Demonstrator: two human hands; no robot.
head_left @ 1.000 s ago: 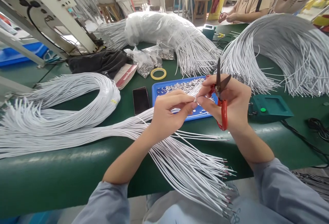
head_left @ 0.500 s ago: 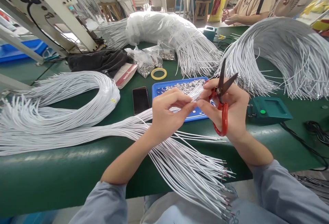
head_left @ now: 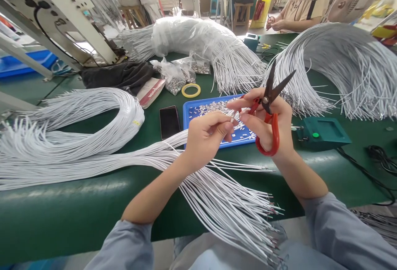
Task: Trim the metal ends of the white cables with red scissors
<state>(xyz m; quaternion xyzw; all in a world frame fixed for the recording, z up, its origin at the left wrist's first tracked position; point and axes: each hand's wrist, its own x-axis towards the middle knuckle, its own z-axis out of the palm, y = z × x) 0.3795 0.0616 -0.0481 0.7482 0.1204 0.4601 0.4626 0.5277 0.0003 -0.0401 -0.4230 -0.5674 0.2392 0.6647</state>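
Scissors (head_left: 269,108) hung red-handled in the right hand (head_left: 269,127), blades apart above the blue tray (head_left: 189,111). Left hand (head_left: 203,137) pinched one thin white wire (head_left: 231,118) by its tip; light, floppy, best gripped near the end.

This is a small factory assembly workshop for wire harness work. Great bundles of thin white insulated wires (head_left: 77,137) lie in loops across a long green-covered surface (head_left: 77,204), beside a shallow blue plastic tray of small metal terminals (head_left: 192,108) and clear plastic bags of the same parts (head_left: 175,77). A white metal machine frame (head_left: 58,17) stands at the far left, and another worker in a beige top (head_left: 305,11) sits at the same surface further along.
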